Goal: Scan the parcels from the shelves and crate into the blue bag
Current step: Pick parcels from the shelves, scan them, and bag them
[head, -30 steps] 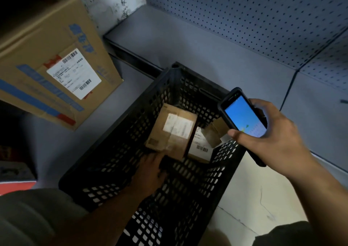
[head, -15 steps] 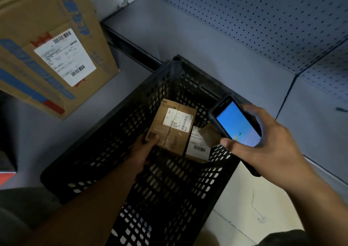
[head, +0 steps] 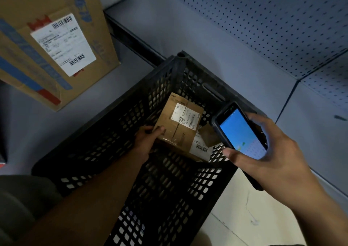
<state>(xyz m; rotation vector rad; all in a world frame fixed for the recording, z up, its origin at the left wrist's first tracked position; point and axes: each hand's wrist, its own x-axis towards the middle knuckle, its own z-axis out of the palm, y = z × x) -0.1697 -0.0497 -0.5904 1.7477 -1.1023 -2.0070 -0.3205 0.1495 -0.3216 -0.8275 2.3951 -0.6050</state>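
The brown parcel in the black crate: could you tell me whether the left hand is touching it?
Touching. The head view shows the left hand gripping the brown parcel at its lower-left corner, its thumb lying on the top face.

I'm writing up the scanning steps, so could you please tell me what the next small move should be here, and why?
Probably aim the scanner down at the brown parcel and its label. The left hand grips the parcel's near corner inside the black crate, the label faces up, and the right hand holds the scanner beside it, screen lit.
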